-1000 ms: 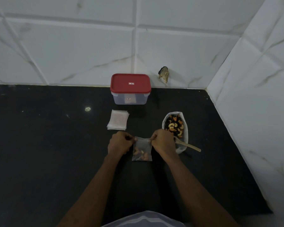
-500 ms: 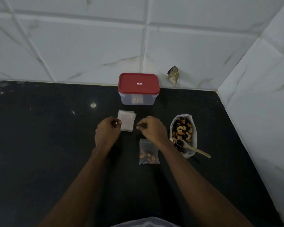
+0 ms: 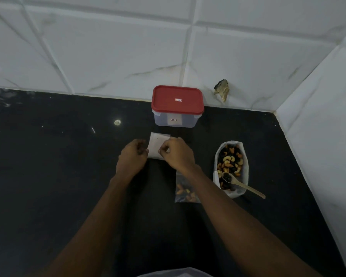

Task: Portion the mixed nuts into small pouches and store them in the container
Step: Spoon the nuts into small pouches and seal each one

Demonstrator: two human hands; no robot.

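Observation:
A stack of empty clear pouches (image 3: 157, 143) lies on the black counter in front of a clear container with a red lid (image 3: 177, 105), which is closed. My left hand (image 3: 132, 156) pinches the stack's left edge and my right hand (image 3: 176, 152) pinches its right edge. A filled pouch of nuts (image 3: 185, 191) lies flat on the counter, partly under my right forearm. To the right stands an open white bag of mixed nuts (image 3: 231, 166) with a wooden spoon (image 3: 246, 185) resting in it.
White marble-look tiled walls close off the back and right side of the black counter (image 3: 48, 176). A chipped hole in the tile (image 3: 221, 92) sits right of the container. A small pale spot (image 3: 117, 122) marks the counter to the left.
Both hands let go of the filled pouch, which now lies on the counter, and moved forward to the stack of empty pouches, closing on its two edges.

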